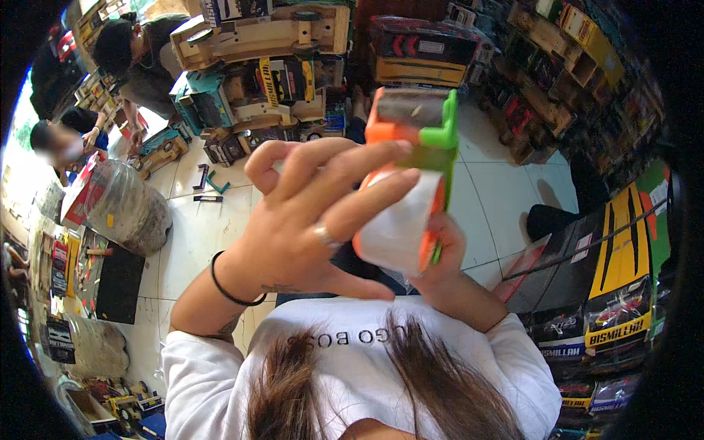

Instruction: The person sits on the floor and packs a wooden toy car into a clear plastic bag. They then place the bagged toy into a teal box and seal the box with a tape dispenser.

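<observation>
My right hand (445,249) is closed around the lower right side of an orange-and-green tape dispenser (438,139), held up in front of my chest. A wide whitish roll (396,220) sits in its lower part, and a greyish strip spans the top between the orange and green sides. My left hand (308,198) reaches across from the left with its fingers apart. Its fingertips overlap the dispenser and roll; whether they touch cannot be made out. A ring and a black wristband are on this hand and wrist.
Wooden toy trucks (271,37) are stacked ahead, with more on shelves (557,66) at right. A plastic-wrapped bundle (128,205) stands left on the tiled floor (198,257), near small dark pieces (208,199). Black-and-yellow panels (616,242) stand right. Other people (139,66) are at far left.
</observation>
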`<state>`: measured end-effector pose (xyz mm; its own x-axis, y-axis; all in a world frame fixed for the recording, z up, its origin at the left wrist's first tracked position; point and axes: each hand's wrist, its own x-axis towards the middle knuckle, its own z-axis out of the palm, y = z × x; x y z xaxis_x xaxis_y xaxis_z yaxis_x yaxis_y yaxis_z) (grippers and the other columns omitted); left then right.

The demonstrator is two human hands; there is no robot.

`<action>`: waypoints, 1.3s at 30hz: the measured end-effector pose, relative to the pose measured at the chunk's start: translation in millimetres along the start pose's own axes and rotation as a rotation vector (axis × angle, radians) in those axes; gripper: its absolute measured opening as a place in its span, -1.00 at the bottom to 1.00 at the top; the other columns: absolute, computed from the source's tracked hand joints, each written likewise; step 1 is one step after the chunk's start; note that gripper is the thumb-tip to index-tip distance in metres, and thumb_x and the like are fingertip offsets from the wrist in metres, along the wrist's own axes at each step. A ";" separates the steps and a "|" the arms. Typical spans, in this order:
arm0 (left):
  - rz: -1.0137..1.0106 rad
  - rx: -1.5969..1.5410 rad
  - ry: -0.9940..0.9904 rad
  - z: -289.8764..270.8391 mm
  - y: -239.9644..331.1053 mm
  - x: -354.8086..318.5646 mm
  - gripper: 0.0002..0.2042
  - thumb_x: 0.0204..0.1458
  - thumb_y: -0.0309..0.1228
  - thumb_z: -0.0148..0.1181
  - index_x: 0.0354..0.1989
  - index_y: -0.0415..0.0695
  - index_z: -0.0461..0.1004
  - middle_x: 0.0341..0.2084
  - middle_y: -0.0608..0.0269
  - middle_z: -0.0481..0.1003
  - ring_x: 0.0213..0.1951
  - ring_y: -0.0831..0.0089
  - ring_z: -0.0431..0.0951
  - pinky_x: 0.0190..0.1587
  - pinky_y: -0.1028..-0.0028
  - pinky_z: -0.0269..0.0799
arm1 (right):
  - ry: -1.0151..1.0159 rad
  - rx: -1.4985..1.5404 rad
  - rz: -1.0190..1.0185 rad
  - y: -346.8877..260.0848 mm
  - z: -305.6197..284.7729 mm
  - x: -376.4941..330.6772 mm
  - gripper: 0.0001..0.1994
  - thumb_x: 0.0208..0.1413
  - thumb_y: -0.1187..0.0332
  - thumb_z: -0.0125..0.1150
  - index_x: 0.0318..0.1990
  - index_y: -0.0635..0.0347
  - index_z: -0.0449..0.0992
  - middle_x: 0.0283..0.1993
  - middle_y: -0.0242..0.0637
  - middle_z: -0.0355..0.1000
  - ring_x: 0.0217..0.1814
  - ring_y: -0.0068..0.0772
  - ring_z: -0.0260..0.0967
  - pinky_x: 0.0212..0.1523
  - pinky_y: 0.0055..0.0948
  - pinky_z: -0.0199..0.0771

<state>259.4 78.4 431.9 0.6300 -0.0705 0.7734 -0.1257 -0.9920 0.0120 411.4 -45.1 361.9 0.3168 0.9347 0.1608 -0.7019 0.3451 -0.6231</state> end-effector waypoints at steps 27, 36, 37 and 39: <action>-0.249 -0.068 -0.381 111.5 -43.8 -14.5 -0.04 -0.34 0.19 0.31 0.23 -0.18 0.20 0.17 0.02 0.25 0.27 0.06 0.14 0.31 -0.16 -0.40 | -0.243 -1.361 -0.019 -98.7 -156.8 88.1 0.14 -0.28 -0.23 0.35 0.40 0.11 -0.12 0.44 -0.15 -0.08 0.50 -0.20 -0.21 0.42 -0.17 -0.28; -0.541 -0.529 -0.063 111.2 -86.2 -12.3 -0.22 -0.22 -0.18 0.42 0.18 -0.26 0.19 0.10 -0.06 0.28 0.16 0.11 0.27 0.19 0.30 0.18 | -0.563 -1.257 0.144 -102.6 -117.9 147.6 -0.19 -0.01 0.16 0.33 0.36 0.16 0.03 0.29 -0.17 0.21 0.35 -0.32 0.10 0.33 -0.36 0.05; -0.437 -0.527 -0.079 111.9 -90.7 -15.2 -0.21 -0.23 -0.16 0.42 0.18 -0.27 0.20 0.10 -0.06 0.27 0.15 0.09 0.27 0.20 0.29 0.17 | -0.442 -1.388 0.166 -104.8 -111.9 147.5 -0.25 0.03 0.20 0.29 0.34 0.14 0.07 0.25 -0.19 0.26 0.31 -0.34 0.15 0.30 -0.38 0.10; -0.356 -0.527 -0.168 107.3 -96.1 -18.9 -0.19 -0.24 -0.13 0.43 0.17 -0.29 0.20 0.11 -0.07 0.27 0.15 0.06 0.28 0.21 0.26 0.15 | -0.301 -1.610 0.097 -110.1 -102.1 145.8 -0.34 0.07 0.27 0.23 0.33 0.10 0.11 0.23 -0.22 0.29 0.30 -0.37 0.17 0.28 -0.39 0.12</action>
<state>341.8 163.9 348.2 0.8083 0.1949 0.5556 -0.2189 -0.7765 0.5908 600.1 44.6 375.9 0.0505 0.9946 0.0904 0.6979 0.0296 -0.7156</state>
